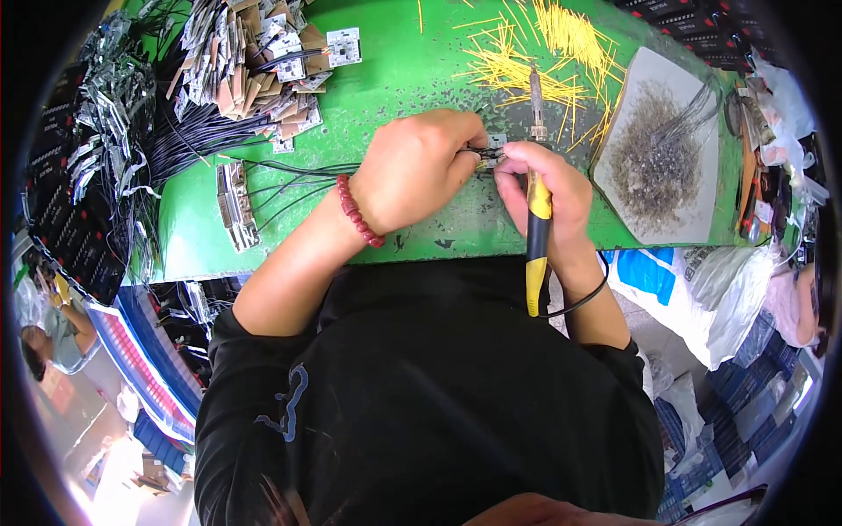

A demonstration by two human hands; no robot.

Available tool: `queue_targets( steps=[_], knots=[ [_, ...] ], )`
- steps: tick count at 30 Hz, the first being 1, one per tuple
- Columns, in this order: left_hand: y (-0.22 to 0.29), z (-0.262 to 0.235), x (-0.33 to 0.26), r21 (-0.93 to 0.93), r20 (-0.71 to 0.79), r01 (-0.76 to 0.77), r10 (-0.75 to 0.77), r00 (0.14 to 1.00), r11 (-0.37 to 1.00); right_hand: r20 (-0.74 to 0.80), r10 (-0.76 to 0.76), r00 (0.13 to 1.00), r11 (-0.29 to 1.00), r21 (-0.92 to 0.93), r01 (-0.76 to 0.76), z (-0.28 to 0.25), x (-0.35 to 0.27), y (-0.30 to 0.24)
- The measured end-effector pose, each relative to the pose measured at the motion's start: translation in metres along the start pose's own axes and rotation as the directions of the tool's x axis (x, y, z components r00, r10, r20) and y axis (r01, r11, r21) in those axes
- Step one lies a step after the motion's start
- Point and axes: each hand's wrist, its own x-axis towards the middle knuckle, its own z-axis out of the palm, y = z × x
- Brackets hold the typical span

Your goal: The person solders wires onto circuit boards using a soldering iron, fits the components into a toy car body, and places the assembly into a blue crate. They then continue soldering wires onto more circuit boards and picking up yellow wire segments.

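Nearest, the yellow-and-black soldering iron (pixel 538 232) lies across the right hand (pixel 557 184), held in its grasp with the tip pointing away, while the thumb and fingertips meet at the small circuit board (pixel 496 140). The board sits between both hands, above the green table (pixel 395 79). The left hand (pixel 417 162) pinches black wires (pixel 307 170) at the board; these run left to a silvery strip-like part (pixel 234 206). Farther off are yellow sticks (pixel 570 39) and a heap of wired boards (pixel 232 66).
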Motion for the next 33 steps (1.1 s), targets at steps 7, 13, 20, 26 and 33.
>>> queue_targets(
  steps=[7, 13, 20, 26, 33],
  knots=[
    [-0.001, 0.0, 0.0, 0.008, -0.011, -0.011, 0.011, 1.0, 1.0, -0.004, -0.005, 1.0, 1.0, 0.016, 0.005, 0.001, 0.004, -0.002],
    [-0.001, -0.006, -0.001, 0.075, -0.081, -0.094, 0.1, 0.992, 0.993, 0.023, 0.101, 0.995, 0.993, 0.064, -0.102, -0.004, 0.009, -0.011],
    [0.023, -0.01, -0.013, 0.017, -0.129, -0.129, 0.13, 0.983, 0.992, 0.043, 0.22, 0.975, 0.925, 0.307, -0.222, -0.014, 0.035, -0.027],
    [0.03, -0.013, -0.011, -0.097, -0.26, -0.012, -0.014, 0.966, 0.995, 0.096, 0.186, 0.978, 0.913, 0.351, -0.208, -0.009, 0.04, -0.025],
    [0.027, -0.011, -0.012, -0.128, -0.282, 0.007, -0.043, 0.959, 0.992, -0.109, 0.184, 0.977, 0.893, 0.434, -0.12, -0.004, 0.025, -0.023]
  ],
)
